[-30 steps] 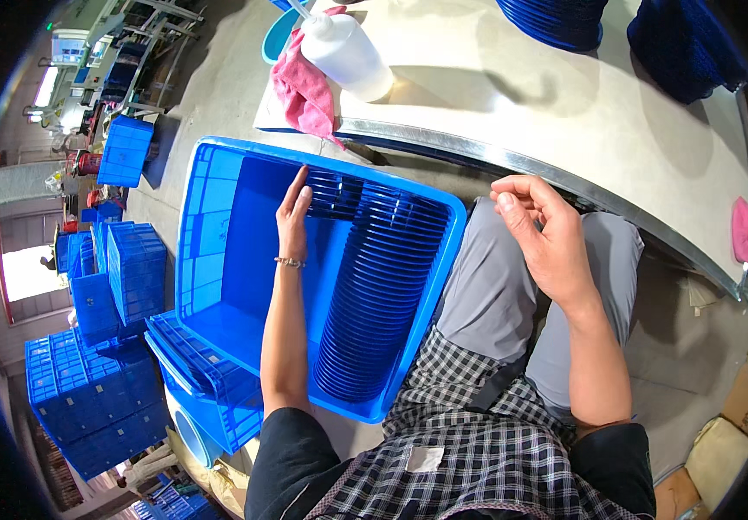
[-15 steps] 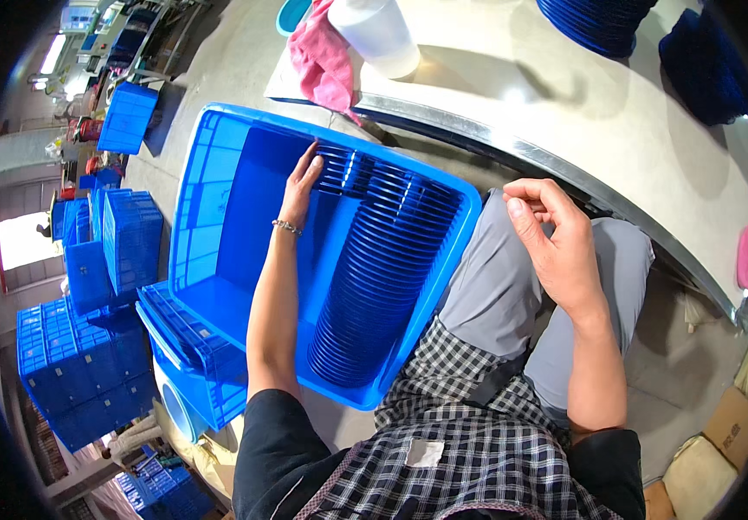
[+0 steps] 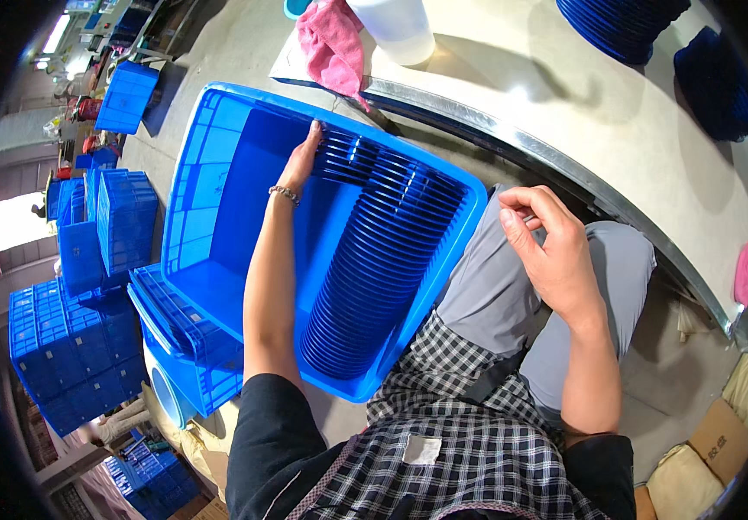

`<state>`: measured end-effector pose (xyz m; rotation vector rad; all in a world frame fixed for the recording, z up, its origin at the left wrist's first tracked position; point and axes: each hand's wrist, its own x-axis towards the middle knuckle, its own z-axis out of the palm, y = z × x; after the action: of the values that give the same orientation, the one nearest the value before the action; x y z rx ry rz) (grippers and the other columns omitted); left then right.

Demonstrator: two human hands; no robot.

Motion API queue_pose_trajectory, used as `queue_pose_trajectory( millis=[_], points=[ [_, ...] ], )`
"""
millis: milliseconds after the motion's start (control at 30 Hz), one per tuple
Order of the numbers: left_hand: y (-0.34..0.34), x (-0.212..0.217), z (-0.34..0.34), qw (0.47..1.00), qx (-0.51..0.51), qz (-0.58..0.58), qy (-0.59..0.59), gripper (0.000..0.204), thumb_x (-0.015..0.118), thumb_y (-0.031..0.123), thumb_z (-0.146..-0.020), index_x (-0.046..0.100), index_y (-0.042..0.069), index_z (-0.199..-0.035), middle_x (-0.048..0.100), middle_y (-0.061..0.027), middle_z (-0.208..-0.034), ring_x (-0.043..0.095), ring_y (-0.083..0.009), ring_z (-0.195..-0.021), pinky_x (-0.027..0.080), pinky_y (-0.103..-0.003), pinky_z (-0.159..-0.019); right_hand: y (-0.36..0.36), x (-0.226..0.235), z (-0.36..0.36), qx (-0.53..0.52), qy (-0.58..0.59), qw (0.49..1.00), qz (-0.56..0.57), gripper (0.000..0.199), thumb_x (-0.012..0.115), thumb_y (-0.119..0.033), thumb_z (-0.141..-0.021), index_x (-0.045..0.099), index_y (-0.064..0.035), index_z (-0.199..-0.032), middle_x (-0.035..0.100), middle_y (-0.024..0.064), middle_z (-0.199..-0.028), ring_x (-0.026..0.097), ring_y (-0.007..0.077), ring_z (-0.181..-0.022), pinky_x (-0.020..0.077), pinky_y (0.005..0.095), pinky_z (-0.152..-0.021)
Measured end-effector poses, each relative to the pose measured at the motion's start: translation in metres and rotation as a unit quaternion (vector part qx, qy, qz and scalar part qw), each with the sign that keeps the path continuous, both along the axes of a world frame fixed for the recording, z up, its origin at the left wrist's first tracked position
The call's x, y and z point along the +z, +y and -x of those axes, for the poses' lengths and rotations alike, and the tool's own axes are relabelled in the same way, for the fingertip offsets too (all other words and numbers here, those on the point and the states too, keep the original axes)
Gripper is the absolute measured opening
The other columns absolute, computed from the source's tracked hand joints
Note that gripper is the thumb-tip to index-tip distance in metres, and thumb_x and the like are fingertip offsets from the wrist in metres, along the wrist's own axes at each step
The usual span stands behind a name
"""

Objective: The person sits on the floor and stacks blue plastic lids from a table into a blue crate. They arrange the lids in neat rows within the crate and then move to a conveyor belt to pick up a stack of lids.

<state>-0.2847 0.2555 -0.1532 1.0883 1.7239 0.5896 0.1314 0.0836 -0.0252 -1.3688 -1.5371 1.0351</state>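
Long blue stack [image 3: 382, 269], axis near-L/far-R

The left hand [image 3: 302, 161] has brought its thumb [image 3: 314, 130] nearer the bin rim [image 3: 476, 196].

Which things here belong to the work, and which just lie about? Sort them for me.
Seemingly in the work:
left hand, at the short row of blue pieces
long row beside it
blue bin

Apparently lying about:
pink cloth
cardboard box
stacked blue crates

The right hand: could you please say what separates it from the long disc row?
In the head view, the blue bin's rim and a grey trouser leg lie between the disc row and right hand.
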Motion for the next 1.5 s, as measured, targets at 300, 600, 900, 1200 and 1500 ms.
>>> queue_pose_trajectory(
  millis=[300,600,900,1200,1500],
  points=[
    [-0.012,0.005,-0.017,0.998,-0.037,-0.05,-0.029,0.077,0.056,0.059,-0.106,0.049,0.001,-0.156,0.058,-0.0146,-0.153,0.051,-0.0232,-0.143,0.035,-0.034,-0.121,0.003,-0.003,0.006,0.017,0.006,1.0,0.007,0.02,0.072,-0.012,-0.099,0.067,0.0013,-0.113,0.071,0.0147,-0.105,0.072,0.0249,-0.091,0.0576,0.0358,-0.082],
    [-0.077,0.128,-0.137,0.893,0.102,-0.437,-0.038,0.039,0.06,0.03,-0.109,0.063,-0.003,-0.128,0.072,-0.0099,-0.114,0.068,-0.0258,-0.107,0.054,-0.041,-0.097,-0.008,-0.017,0.019,0.023,0.032,0.995,0.095,0.021,0.069,-0.017,-0.102,0.068,0.0007,-0.112,0.072,0.0129,-0.101,0.071,0.0222,-0.089,0.0569,0.0341,-0.081],
    [-0.349,0.262,-0.407,0.567,-0.428,-0.179,-0.68,0.028,0.063,0.038,-0.106,0.071,0.011,-0.107,0.072,-0.0137,-0.081,0.07,-0.0311,-0.073,0.053,-0.044,-0.064,-0.065,-0.06,0.128,0.419,0.327,0.754,0.387,0.037,0.063,-0.037,-0.108,0.073,-0.0033,-0.098,0.074,0.0038,-0.09,0.068,0.0107,-0.081,0.0564,0.0274,-0.075],
    [-0.365,0.259,-0.417,0.625,-0.408,-0.216,-0.63,0.02,0.065,0.031,-0.102,0.068,0.012,-0.096,0.068,-0.01,-0.078,0.067,-0.0324,-0.073,0.051,-0.044,-0.062,-0.113,-0.056,0.131,0.508,0.292,0.76,0.282,0.058,0.057,-0.042,-0.109,0.049,-0.0047,-0.065,0.043,-0.0024,-0.059,0.039,0.0073,-0.06,0.037,0.0323,-0.057],
    [-0.366,0.247,-0.41,0.665,-0.399,-0.172,-0.607,0.018,0.062,0.025,-0.103,0.067,0.01,-0.097,0.069,-0.011,-0.085,0.068,-0.0316,-0.08,0.053,-0.043,-0.067,-0.11,-0.036,0.106,0.446,0.176,0.873,0.09,0.042,0.061,-0.032,-0.107,0.058,0.0002,-0.08,0.055,0.0125,-0.075,0.055,0.0233,-0.07,0.0474,0.0372,-0.07]
  ],
)
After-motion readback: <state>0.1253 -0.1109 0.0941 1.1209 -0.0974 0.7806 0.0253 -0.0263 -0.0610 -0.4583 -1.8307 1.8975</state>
